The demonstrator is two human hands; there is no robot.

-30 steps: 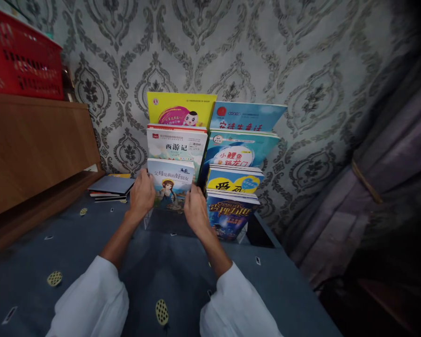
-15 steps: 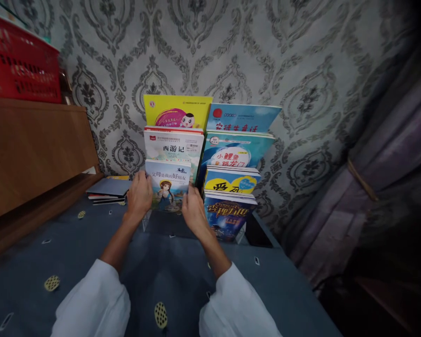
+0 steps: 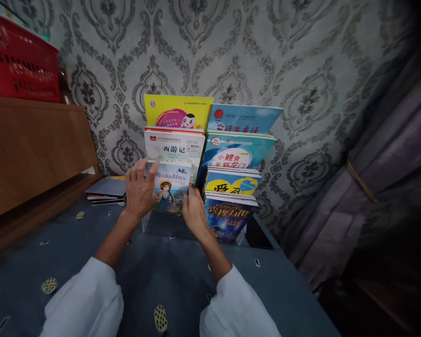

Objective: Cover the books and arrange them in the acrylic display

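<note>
A small book (image 3: pixel 170 189) with a girl in a yellow hat on its cover stands at the front left of a clear stepped rack (image 3: pixel 148 223). My left hand (image 3: pixel 140 187) is at its left edge, fingers apart, the thumb over part of the cover title. At the lower right edge, my right hand (image 3: pixel 195 210) pinches the same book, its fingertips partly hidden. Behind stand a white book (image 3: pixel 175 147) and a yellow book (image 3: pixel 178 110). The right column holds a dark blue book (image 3: pixel 228 217), a yellow-and-blue book (image 3: pixel 231 182), a teal book (image 3: pixel 242 147) and a light blue book (image 3: pixel 245 117).
Several thin books (image 3: pixel 107 188) lie stacked at the left on the blue patterned tablecloth (image 3: pixel 91 234). A red basket (image 3: pixel 21 58) sits on a wooden cabinet (image 3: pixel 38 154). A flat black object (image 3: pixel 257 234) lies right of the rack, near a tied curtain (image 3: pixel 337 210).
My left hand has lifted slightly and spread its fingers, its thumb now across the cover's upper left. My right hand has stayed at the book's right edge.
</note>
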